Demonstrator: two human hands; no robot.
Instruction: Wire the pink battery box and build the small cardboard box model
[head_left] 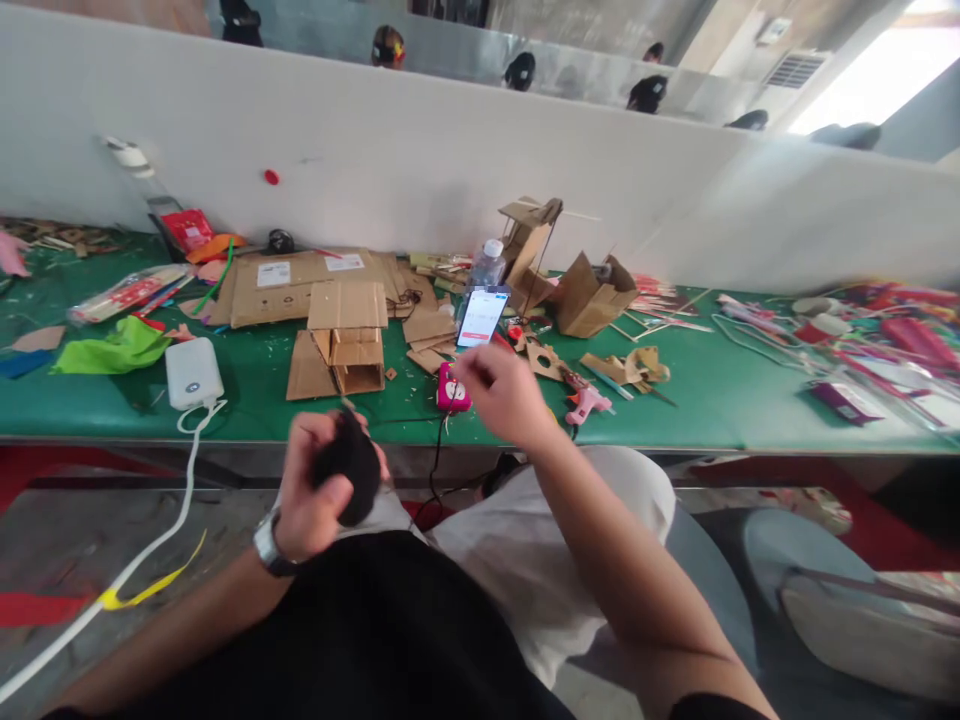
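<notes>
My left grip (309, 500) is curled round a black roundish thing (351, 470), thumb on the near side, fingers wrapped behind, holding it in front of the counter's edge and over my lap. My right grip (506, 395) is up and over to the side, fingers bent in towards the thumb; whether they pinch anything, I cannot tell.

Out to the edges now: the counter's (255, 400) front rim runs across just past my left grip, and my right forearm crosses it. A dark cord (437, 450) hangs over that rim between my arms. Green surface shows between the cardboard model (358, 340) and the pink case (452, 390), and a wider stretch of it lies right of the glue gun (586, 402).

Along the counter, the phone (482, 316) leans upright behind the right grip, bottle (490, 264) behind it, an open cardboard box (596, 295) off to the right. Far left, there's a white power bank (193, 372) with a cable (187, 480) dropping over the rim, a green cloth (112, 347) beside it. Scraps crowd both ends. Behind everything stands a pale partition (187, 110), people visible beyond, and grey stools (712, 570) wait at my right.
</notes>
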